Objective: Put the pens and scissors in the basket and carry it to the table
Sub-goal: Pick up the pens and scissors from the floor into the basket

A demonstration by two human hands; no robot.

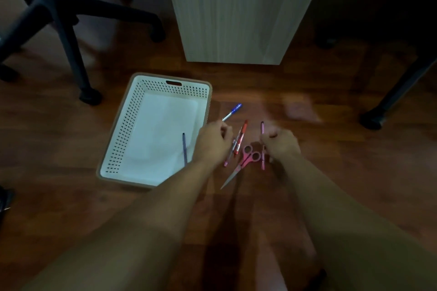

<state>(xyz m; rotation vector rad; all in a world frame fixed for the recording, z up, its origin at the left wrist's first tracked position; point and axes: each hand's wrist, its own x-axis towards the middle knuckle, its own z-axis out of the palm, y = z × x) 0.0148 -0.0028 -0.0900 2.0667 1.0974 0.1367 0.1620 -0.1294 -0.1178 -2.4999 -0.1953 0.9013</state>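
Observation:
A white perforated basket [123, 132] with a brown rim lies on the wooden floor; one dark blue pen [184, 147] rests inside near its right wall. My left hand [212, 143] grips a blue-capped pen [233, 112], its cap pointing up and right, just beside the basket's right edge. My right hand [281, 144] is closed around a purple-pink pen [262, 129] that stands roughly lengthwise. Between my hands lie a red pen [241, 136], a pink pen [228, 158] and pink-handled scissors [246, 159], blades pointing toward me.
A black office chair base [59, 14] with castors stands at the back left. A pale wood-grain panel [236, 12] rises behind the pens. A dark chair or table leg [397, 92] is at the right.

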